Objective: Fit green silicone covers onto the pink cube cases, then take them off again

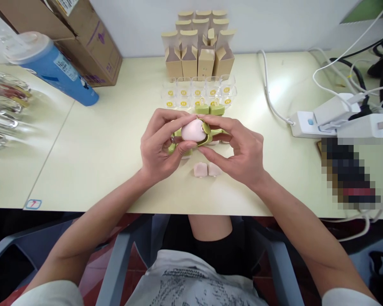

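Note:
Above the middle of the table, my left hand [162, 142] grips a smooth pale pink rounded piece [193, 131] between thumb and fingers. My right hand [238, 146] pinches a green curved shell piece [207, 134] that wraps the pink piece's right end. The two pieces touch, with a dark gap showing along the lower edge. Under and behind my hands lie more green parts [171, 148], partly hidden. Two green blocks with small loops [210, 109] stand just beyond my fingers. Nearer me, two small pale pink pieces [207, 169] lie side by side on the table.
Clear cups with yellow stickers [198, 91] stand in rows, with open small cardboard boxes [198, 59] behind. At left are a blue tumbler [64, 70] and a large carton [98, 51]. A power strip [309, 124], cables and a blurred-out dark object [347, 174] occupy the right.

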Demonstrator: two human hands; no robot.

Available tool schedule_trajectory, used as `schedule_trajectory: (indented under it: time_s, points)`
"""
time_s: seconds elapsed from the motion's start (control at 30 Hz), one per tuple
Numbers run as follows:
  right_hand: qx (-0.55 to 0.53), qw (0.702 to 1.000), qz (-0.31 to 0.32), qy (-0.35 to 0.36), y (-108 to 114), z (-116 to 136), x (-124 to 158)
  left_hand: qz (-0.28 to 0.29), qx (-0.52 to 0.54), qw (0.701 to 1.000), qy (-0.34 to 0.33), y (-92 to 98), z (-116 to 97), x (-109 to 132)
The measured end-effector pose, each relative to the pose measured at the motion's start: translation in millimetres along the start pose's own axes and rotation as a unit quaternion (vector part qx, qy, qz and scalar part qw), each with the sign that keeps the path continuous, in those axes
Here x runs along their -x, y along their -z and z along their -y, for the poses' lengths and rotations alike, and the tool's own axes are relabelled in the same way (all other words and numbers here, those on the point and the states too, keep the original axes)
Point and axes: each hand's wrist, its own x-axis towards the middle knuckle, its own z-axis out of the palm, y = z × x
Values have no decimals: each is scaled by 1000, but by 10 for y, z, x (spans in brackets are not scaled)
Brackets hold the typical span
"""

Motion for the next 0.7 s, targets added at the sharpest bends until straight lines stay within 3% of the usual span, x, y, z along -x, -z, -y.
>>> schedule_trajectory:
  time_s: [0.2,0.57,0.7]
  points:
    - [-1,1000,-8,-30,-50,-13,22,-7,-46,999,11,24,0,32]
    - [-55,996,-29,-57,-26,24,1,79,7,995,-67,87,193,-7]
    - [4,997,-41,-66,-25,8,25,111,14,994,-18,78,167,38]
